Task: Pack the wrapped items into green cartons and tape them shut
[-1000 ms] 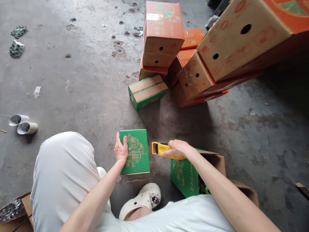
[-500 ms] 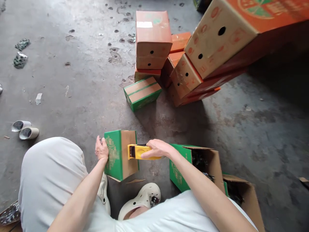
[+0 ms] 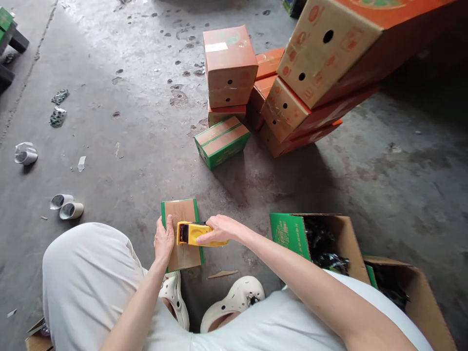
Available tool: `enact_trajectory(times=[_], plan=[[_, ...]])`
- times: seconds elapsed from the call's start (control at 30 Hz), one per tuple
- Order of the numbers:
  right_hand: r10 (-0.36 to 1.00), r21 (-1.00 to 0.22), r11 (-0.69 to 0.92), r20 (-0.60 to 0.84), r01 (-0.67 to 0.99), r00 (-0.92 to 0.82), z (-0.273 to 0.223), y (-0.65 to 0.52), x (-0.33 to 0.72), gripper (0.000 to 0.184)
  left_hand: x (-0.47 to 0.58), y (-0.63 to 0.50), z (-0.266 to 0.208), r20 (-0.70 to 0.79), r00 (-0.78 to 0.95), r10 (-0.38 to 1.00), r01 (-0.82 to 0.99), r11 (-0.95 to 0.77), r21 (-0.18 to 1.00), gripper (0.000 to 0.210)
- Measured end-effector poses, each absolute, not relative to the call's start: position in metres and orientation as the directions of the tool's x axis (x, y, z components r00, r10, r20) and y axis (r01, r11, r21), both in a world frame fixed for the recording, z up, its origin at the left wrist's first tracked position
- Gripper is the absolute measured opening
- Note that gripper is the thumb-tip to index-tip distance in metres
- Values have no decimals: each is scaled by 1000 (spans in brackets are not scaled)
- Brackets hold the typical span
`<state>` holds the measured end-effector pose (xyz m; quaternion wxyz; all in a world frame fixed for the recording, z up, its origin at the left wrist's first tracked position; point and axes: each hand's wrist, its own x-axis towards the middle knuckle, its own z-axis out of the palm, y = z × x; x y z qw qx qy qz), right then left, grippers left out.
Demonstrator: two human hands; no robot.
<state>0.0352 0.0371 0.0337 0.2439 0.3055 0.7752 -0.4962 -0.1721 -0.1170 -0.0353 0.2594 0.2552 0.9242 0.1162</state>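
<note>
Between my knees is a small green-and-brown cardboard box (image 3: 192,207), its brown face with a taped seam turned up toward me. My left hand (image 3: 164,238) grips its left edge, thumb over the brown face and fingers down the side. A yellow tape dispenser (image 3: 194,234) lies across the middle of that face, its head close to my left thumb. My right hand (image 3: 221,230) is wrapped round the dispenser's right end. Whether the dispenser touches the box is hard to tell.
Two open green boxes (image 3: 288,234) with dark plastic-wrapped contents stand at my right. Ahead are a closed green box (image 3: 223,141) and stacked orange cartons (image 3: 232,68). Empty tape cores (image 3: 71,210) and scraps lie on the concrete floor at the left.
The box has turned from showing its green side to showing its brown face. My left hand has moved from the green side to the edge, thumb on top. The dispenser has shifted left across the box.
</note>
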Motion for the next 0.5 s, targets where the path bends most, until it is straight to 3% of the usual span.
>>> enact_trajectory(times=[0.1,0.27,0.5], plan=[[211,-625,290,-696,725,-686,34,37,45,56,-156,-105,-30,-394,-763,512,416,856,306,72],[207,-616,185,-737,766,-643,29,33,72,53,-142,-68,-31,-408,-581,705,636,705,313,56],[295,-596,41,-759,802,-580,30,12,63,50,-153,-46,-32,-493,-621,609,618,768,170,54]])
